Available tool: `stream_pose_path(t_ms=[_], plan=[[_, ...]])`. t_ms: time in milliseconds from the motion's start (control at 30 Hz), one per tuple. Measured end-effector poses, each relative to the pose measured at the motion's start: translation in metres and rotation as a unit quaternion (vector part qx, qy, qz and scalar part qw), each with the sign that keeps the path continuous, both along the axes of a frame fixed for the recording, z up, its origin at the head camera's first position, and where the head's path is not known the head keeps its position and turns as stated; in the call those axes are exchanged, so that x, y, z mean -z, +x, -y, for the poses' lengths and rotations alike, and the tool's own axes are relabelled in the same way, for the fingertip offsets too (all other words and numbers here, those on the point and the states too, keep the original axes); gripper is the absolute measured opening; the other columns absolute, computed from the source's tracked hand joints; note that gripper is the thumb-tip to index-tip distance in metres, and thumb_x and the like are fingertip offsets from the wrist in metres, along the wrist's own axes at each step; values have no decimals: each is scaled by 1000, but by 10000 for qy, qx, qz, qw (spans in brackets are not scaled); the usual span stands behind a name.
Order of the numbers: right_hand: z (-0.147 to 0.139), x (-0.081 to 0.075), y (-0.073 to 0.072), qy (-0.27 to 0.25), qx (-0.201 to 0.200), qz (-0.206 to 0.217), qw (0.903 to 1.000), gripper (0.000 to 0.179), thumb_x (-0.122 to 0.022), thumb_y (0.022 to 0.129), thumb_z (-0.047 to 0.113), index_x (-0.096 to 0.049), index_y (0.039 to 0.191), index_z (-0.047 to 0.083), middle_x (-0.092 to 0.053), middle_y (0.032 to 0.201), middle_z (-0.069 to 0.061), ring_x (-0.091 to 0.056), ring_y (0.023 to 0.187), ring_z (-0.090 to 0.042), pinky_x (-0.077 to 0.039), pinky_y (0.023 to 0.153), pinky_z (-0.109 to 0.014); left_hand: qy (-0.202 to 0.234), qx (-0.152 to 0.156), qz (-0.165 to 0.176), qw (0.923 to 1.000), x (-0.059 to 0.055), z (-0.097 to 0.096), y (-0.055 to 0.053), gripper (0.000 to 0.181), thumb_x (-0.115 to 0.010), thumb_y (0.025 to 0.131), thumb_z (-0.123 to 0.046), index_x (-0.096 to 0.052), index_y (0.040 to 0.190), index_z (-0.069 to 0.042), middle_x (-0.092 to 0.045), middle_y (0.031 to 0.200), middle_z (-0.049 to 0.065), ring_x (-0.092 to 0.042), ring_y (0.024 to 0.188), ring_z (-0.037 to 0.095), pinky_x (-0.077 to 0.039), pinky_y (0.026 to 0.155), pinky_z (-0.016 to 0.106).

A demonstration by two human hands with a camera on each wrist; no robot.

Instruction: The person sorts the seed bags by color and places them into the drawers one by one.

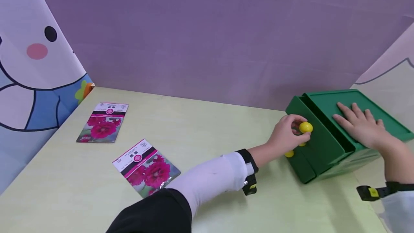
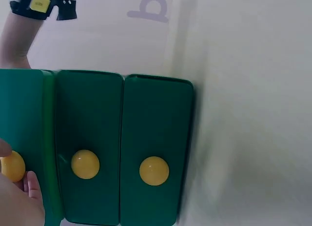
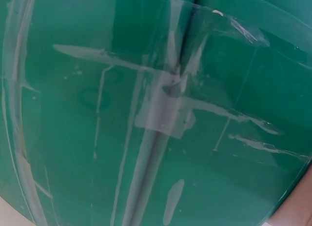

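Observation:
My left hand [image 1: 286,134] pinches the round yellow knob [image 1: 306,127] of the top drawer [image 1: 323,143] in a small green drawer cabinet [image 1: 326,105]. That drawer stands out a little, leaving a dark gap behind its front. My right hand [image 1: 363,125] rests flat on the cabinet's top with fingers spread. Below, the middle drawer's knob [image 2: 85,164] and the bottom drawer's knob [image 2: 154,171] show in the left wrist view, both drawers closed. The right wrist view holds the cabinet's green side [image 3: 97,138] with clear tape on it.
Two flat packets with pink flower pictures lie on the left of the pale table [image 1: 210,132]: one farther packet [image 1: 103,128] and one nearer packet [image 1: 152,170], partly behind my left sleeve. A purple backdrop [image 1: 210,39] rises behind the table, close to the cabinet.

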State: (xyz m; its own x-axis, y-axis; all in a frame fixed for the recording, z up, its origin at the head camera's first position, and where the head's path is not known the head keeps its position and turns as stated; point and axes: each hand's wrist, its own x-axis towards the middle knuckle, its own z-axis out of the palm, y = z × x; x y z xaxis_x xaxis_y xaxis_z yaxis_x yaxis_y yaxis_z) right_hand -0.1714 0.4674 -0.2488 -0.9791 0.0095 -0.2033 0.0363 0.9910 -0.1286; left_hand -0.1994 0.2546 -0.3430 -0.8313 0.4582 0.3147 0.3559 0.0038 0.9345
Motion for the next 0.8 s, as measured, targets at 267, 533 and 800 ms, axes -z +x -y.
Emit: stream_pose_path(t_ms=[267,533,800], plan=[[-3,-2,1,-144,-117,48,9998,69,-15,96,56,16,143,17,24,141,-31,23,119,-57,7,86,-79,339,31,181,9993,3,23,4,35,-69,80,-13,-53,111,-11,-49,103,-2,-49,85,2,-46,72,12],[-3,0,-2,-179,-128,57,9997,70,-16,95,57,16,143,17,25,142,-30,25,119,-56,8,86,-78,582,23,448,9973,9,42,7,32,-68,80,-12,-54,109,-11,-49,103,-3,-50,88,6,-47,73,15],[0,3,-4,-101,-10,53,9999,71,-16,95,57,17,143,15,25,141,-32,24,119,-57,8,87,-78,658,-8,596,9961,11,58,10,32,-68,80,-11,-54,109,-10,-50,105,-2,-50,90,5,-49,76,16]])
